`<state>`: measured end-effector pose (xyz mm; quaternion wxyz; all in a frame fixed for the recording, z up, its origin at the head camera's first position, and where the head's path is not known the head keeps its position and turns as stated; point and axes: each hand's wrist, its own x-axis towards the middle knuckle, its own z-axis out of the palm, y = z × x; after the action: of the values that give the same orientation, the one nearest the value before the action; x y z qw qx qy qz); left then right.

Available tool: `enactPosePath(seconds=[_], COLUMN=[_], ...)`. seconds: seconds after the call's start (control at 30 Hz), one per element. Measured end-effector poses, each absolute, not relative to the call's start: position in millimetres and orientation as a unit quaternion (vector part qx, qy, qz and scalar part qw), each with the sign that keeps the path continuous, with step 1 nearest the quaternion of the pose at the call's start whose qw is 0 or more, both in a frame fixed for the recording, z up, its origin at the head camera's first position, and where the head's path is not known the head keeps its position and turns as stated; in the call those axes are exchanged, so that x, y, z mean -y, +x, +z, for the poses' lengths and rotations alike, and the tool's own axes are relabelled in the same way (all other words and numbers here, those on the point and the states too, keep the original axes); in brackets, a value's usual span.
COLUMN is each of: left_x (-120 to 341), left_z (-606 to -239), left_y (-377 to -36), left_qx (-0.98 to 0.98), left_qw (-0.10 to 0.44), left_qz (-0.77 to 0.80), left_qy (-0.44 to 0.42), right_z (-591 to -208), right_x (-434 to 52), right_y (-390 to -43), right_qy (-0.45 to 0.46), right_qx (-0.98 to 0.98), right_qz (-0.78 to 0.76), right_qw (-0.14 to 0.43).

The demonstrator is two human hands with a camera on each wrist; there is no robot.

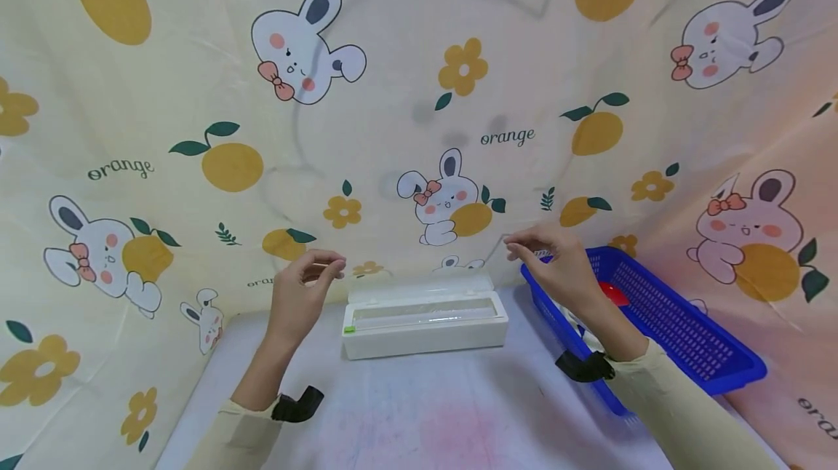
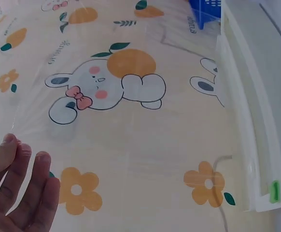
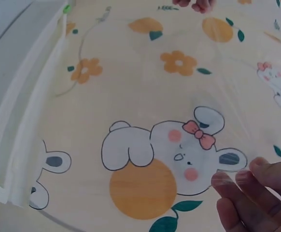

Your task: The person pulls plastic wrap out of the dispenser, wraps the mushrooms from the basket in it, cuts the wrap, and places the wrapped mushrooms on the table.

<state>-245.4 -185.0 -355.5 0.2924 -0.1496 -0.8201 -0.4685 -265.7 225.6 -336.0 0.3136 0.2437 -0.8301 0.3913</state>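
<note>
Film (image 2: 39, 118), clear and thin, is spread between two hands held well apart, above the white box (image 1: 425, 343) at the lower centre of the head view. The left hand (image 1: 302, 297), left of centre, pinches the film between thumb and finger; the right hand (image 1: 559, 266), right of centre, pinches it likewise. The box's lid (image 1: 419, 288) stands up, and a green tab (image 1: 350, 329) marks its left end. At lower right lies a blue basket (image 1: 687, 332) with something red (image 1: 614, 293) inside. Behind hangs a rabbit-and-orange cloth (image 1: 393, 113).
</note>
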Motion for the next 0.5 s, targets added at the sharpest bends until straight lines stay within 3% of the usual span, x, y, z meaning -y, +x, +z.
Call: enactPosePath(seconds=[0.27,0.5], left_x=[192,198], left_z=[-377,-401], left_y=[-220,-196], left_qx=[0.816,0.806], left_qw=[0.292,0.272], left_qz=[-0.465,-0.481], left_qy=[-0.178,-0.212], right_z=[-353,-372], right_x=[-231,-234], right_y=[-242,-219], right_qy=[0.249,0.306], right_qx=[0.832,0.81], right_qz=[0.393,0.398], right_qw=[0.302,0.302])
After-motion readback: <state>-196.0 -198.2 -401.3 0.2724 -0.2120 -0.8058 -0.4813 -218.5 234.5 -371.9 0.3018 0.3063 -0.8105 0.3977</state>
